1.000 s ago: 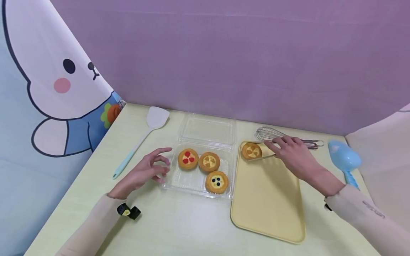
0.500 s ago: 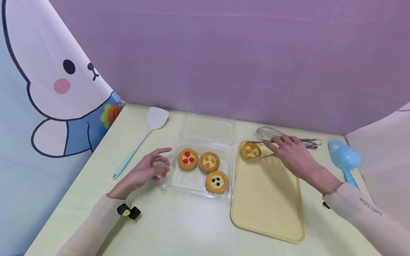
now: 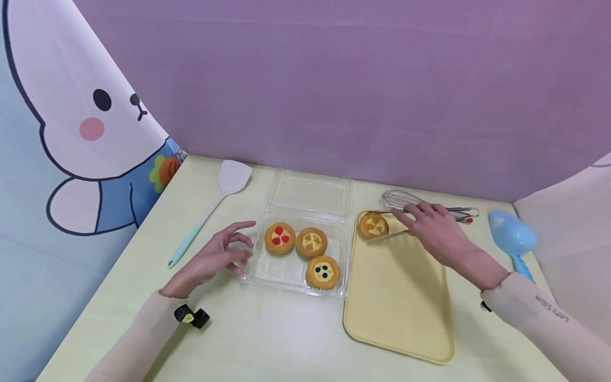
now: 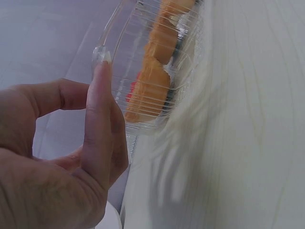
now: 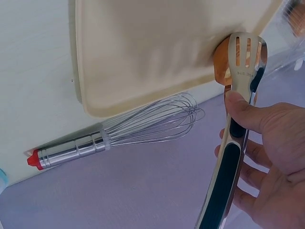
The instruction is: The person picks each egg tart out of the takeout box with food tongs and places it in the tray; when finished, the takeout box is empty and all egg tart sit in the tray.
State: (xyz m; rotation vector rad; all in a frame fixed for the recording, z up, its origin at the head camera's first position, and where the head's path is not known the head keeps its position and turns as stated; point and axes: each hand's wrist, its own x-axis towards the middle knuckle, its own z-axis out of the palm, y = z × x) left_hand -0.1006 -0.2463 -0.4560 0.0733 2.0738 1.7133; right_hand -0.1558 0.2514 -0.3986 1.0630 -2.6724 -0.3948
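Note:
In the head view, my right hand [image 3: 434, 231] holds metal tongs [image 5: 224, 176] with dark grip pads. Their slotted ends lie either side of a tart [image 3: 374, 225] with yellow wedge topping, at the far left corner of the beige tray [image 3: 403, 307]. My left hand [image 3: 217, 260], fingers loosely bent, is at the left edge of a clear plastic box [image 3: 272, 276]. One fingertip appears to touch its rim in the left wrist view. Inside the box sit a red-topped tart [image 3: 280, 237], a wedge-topped tart [image 3: 312, 242] and a tart with dark berries [image 3: 323, 272].
The box's clear lid [image 3: 311, 193] lies folded back. A white spatula [image 3: 234, 176] with a mint handle lies to the left. Behind the tray rests a wire whisk [image 5: 152, 121] with a red end. A blue scoop-like thing [image 3: 514, 233] is at the far right.
Both hands stay nearly still. The tongs and the tart between their ends shifted very slightly left on the tray about half a second ago.

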